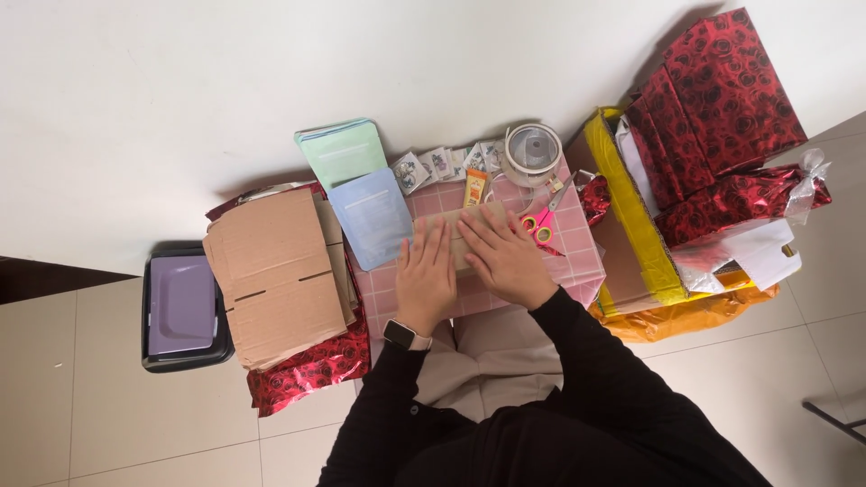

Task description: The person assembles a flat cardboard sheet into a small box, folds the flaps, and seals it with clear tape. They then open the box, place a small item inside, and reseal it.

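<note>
**Two flat palms on a brown packet**

Both hands lie spread, fingers straight, gripping nothing. Left hand (426,271) presses the near-left end of the brown packet (469,236); right hand (505,257) covers its right half. The packet sits mid pink tiled surface (577,261), long axis running left to right, directly beneath both palms. Pink scissors (541,223) rest just right of it.

Two hands (465,266); one scissors (541,221)
</note>
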